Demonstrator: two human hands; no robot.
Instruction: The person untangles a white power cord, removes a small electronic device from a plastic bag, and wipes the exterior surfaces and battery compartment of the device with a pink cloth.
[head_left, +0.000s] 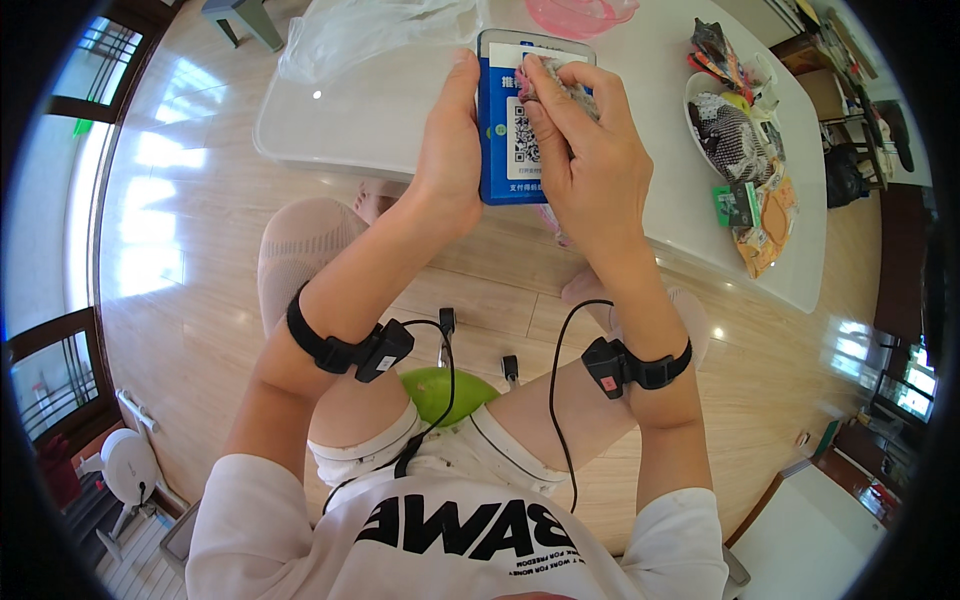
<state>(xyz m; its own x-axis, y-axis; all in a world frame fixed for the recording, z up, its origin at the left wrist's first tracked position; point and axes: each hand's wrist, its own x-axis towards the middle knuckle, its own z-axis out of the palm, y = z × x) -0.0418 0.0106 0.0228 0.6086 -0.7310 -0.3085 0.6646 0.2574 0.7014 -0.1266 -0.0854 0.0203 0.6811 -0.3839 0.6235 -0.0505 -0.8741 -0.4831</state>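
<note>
My left hand (450, 161) grips the left edge of a blue-and-white placard (494, 169) that bears writing and a printed code. The placard is a flat, round-cornered panel, held up at the near edge of the white table (352, 131). Bunched under the fingers of my right hand (600, 146) is a grey and pink cloth (559, 73), pressed against the placard's upper right face. A pink end of that cloth hangs below the right hand. The right hand covers much of the placard's right side.
A clear plastic bag (360, 34) and a pink translucent bowl (581, 16) are at the table's far side. To the right are a white dish with a patterned cloth (731, 139), a green and black box (736, 204) and an orange packet (772, 225). Black cables run from both forearm straps.
</note>
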